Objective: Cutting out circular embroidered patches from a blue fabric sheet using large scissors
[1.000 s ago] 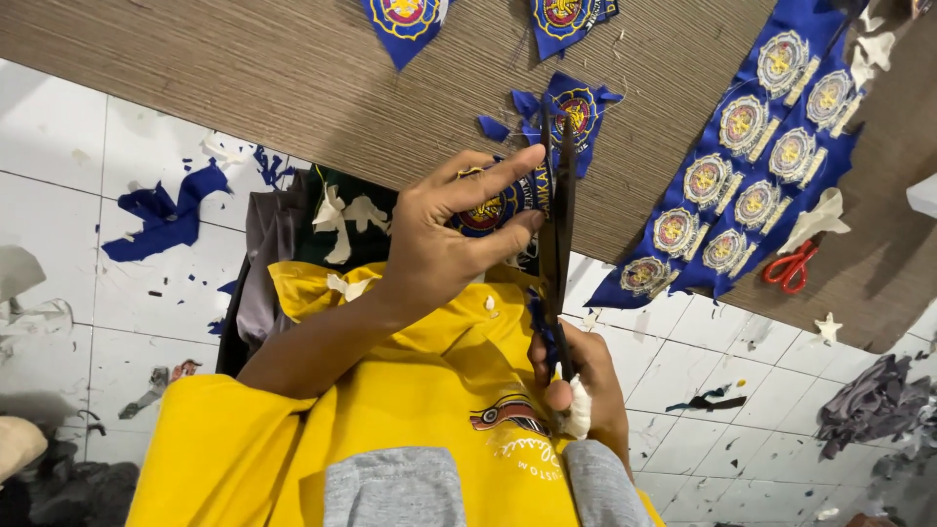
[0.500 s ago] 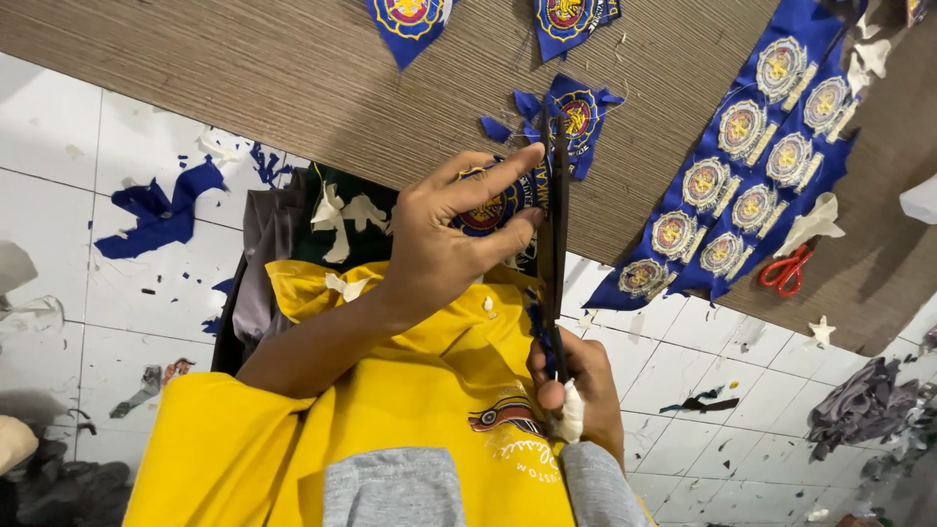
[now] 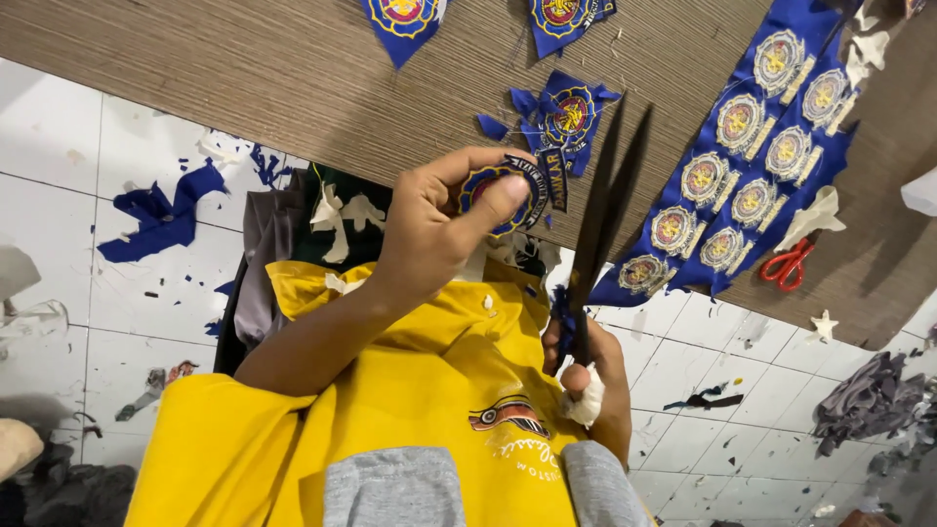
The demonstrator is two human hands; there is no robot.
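My left hand (image 3: 444,229) pinches a round embroidered badge (image 3: 508,185) with a dark blue rim, held up over my yellow shirt. My right hand (image 3: 590,376), one finger wrapped in white tape, grips long black scissors (image 3: 605,210) whose blades point upward and stand slightly apart just right of the badge. A trimmed blue badge piece (image 3: 566,112) lies on the woven mat beyond the blade tips.
A long blue fabric strip with several round badges (image 3: 747,171) lies on the brown woven mat (image 3: 244,78) at right, beside small red scissors (image 3: 786,263). Two more cut badges (image 3: 400,20) lie at the top. Blue and white scraps (image 3: 161,215) litter the white tiled floor.
The scissors have drawn away from the badge to the right and their blades have parted. My left hand has turned the badge and curled its fingers tighter around it.
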